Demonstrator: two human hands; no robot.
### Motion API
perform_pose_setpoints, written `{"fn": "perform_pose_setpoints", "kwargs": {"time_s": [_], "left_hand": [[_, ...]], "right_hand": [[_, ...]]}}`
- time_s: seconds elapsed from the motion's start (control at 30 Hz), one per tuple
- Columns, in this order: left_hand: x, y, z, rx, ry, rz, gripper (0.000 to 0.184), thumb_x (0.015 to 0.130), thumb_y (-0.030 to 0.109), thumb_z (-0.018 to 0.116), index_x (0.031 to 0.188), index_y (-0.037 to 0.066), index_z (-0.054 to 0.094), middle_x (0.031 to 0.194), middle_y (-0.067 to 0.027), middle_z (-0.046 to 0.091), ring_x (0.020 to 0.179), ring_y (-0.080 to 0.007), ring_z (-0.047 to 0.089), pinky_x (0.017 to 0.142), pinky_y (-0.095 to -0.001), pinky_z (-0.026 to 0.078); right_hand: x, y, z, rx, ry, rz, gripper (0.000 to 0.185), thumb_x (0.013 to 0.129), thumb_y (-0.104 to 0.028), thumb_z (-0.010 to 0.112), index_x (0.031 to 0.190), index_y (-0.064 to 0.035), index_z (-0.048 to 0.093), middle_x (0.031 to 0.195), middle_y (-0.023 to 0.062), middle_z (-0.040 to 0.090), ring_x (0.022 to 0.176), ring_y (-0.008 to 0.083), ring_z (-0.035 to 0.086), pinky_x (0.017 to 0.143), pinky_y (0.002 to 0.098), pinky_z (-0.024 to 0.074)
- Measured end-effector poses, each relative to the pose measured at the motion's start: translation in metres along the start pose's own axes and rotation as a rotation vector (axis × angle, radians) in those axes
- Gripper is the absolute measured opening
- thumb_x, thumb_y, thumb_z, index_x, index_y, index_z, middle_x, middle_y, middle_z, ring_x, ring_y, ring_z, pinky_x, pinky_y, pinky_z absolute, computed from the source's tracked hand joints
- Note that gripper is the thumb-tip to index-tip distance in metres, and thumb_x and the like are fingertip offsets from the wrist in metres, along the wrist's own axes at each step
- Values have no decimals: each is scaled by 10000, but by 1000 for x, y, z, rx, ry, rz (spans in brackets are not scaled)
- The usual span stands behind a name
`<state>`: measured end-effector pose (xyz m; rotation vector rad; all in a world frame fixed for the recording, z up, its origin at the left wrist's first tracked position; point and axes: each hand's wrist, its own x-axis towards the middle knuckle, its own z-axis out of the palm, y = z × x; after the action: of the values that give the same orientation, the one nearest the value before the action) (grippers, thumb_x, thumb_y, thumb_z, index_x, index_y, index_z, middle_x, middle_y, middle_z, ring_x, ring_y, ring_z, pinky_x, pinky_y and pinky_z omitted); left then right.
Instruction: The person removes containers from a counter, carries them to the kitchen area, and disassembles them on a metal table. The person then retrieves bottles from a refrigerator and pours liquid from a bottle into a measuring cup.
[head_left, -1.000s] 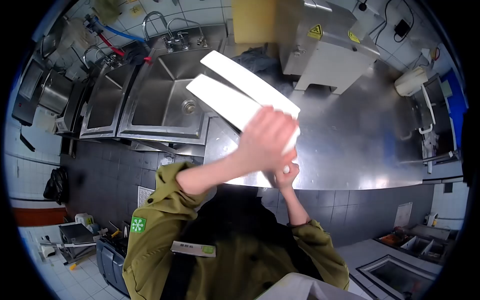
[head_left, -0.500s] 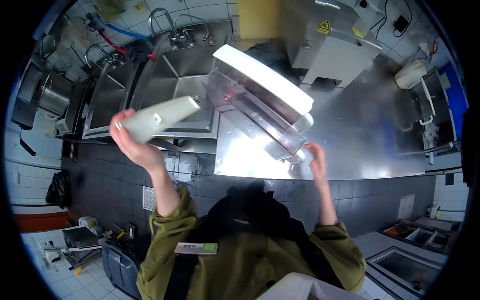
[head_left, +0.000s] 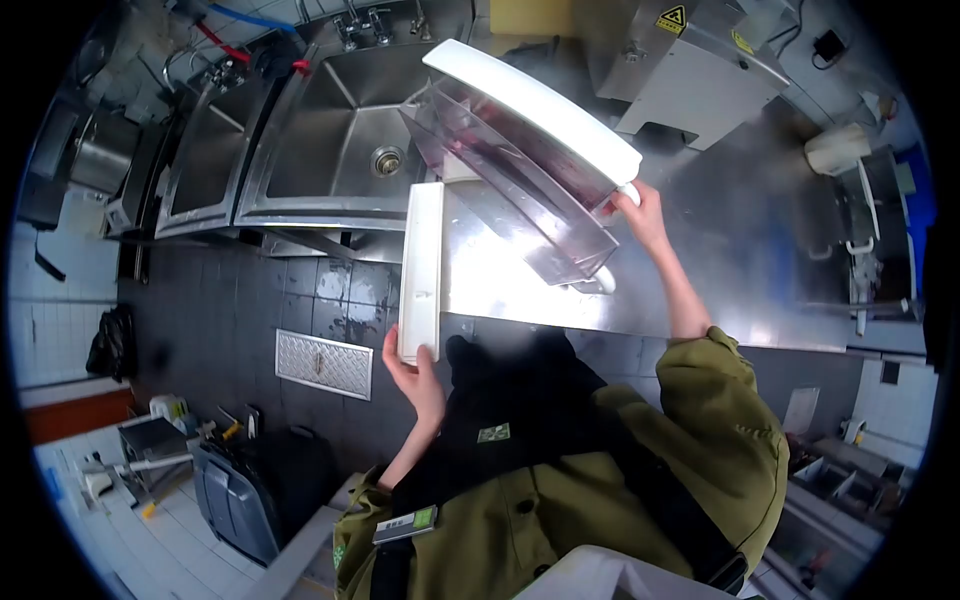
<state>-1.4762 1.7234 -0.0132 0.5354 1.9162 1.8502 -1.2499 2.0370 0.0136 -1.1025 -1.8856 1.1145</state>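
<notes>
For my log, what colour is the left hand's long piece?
The long piece is white, shown best in the head view.

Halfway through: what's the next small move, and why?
Probably lay the long white plastic trough on the silvery steel counter: the left hand holds only its near end, past the counter's front edge, while the right hand grasps the white-and-clear plastic bin.

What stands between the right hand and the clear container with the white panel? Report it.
Nothing visible: the right hand is at the right end of the clear container, by the white panel. The long white piece in the left hand is off to the left.
</notes>
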Motion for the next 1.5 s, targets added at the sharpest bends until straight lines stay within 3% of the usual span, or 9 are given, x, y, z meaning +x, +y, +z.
{"fn": "perform_pose_setpoints", "kwargs": {"time_s": [0.27, 0.4, 0.47, 0.53, 0.67, 1.1, 1.33, 1.37, 1.5], "left_hand": [[-56, -62, 125, -29, -6, -110, 525, 815, -21, 440, 1302, -45, 246, 1291, -160, 323, 1174, -238, 378, 956, -315, 334], [-62, -61, 153, 559, -30, -93, 505, 790, 16, 491, 1263, -52, 326, 1257, -196, 372, 1171, -287, 366, 995, -367, 275], [-57, -48, 154, 372, 243, -67, 462, 788, 52, 495, 1219, -65, 381, 1218, -203, 407, 1134, -292, 385, 995, -363, 260], [-63, 7, 153, 368, 453, 211, 342, 779, 18, 488, 1111, -59, 450, 1165, -189, 443, 1098, -244, 414, 962, -360, 296], [-79, 107, 233, 306, -382, 1076, 327, 692, 6, 558, 1016, 8, 515, 1115, -144, 497, 997, -258, 502, 848, -388, 391], [-75, 162, 361, 517, -438, 995, 326, 674, 306, 658, 921, 109, 579, 1005, -51, 528, 1078, -222, 458, 971, -515, 250], [-7, 254, 340, 317, -197, 1257, 229, 781, 224, 617, 936, 56, 610, 895, -69, 595, 862, -211, 560, 757, -299, 440], [-6, 267, 328, 248, -307, 890, 238, 822, 238, 592, 968, 51, 605, 871, -44, 602, 778, -127, 565, 680, -257, 446], [0, 316, 300, 145, -162, 857, 313, 878, 261, 452, 986, -18, 545, 847, -71, 573, 742, -118, 515, 655, -241, 414]], "right_hand": [[-22, 47, -27, 217, 112, -86, 265, 780, -244, 610, 681, -5, 553, 553, 51, 540, 488, 123, 510, 474, 272, 397], [-47, 53, -49, 100, 200, -169, 267, 747, -250, 618, 662, -7, 550, 516, 105, 521, 473, 183, 550, 483, 290, 417], [-56, 42, -60, 110, 206, -135, 244, 739, -233, 617, 666, -9, 556, 528, 111, 541, 478, 198, 566, 483, 295, 423], [-60, 52, -67, 60, 256, -239, 188, 723, -191, 620, 696, -10, 577, 542, 102, 571, 482, 220, 581, 479, 295, 433], [-83, 68, -86, -88, 266, -305, 202, 706, -199, 631, 760, -7, 598, 609, 126, 599, 532, 254, 597, 527, 309, 449], [-88, 80, -107, 113, 379, -429, 228, 716, -177, 624, 783, 37, 580, 600, 126, 585, 522, 238, 586, 505, 305, 420], [-76, 89, -111, 100, 380, -232, 330, 785, -261, 569, 572, -23, 487, 445, 16, 474, 404, 98, 464, 390, 246, 341], [-75, 94, -114, 72, 382, -246, 328, 784, -259, 569, 570, -23, 489, 449, 17, 477, 403, 99, 464, 392, 247, 343], [-66, 100, -123, 22, 420, -325, 334, 786, -254, 573, 564, -21, 486, 455, 18, 474, 396, 96, 456, 386, 244, 337]]}}
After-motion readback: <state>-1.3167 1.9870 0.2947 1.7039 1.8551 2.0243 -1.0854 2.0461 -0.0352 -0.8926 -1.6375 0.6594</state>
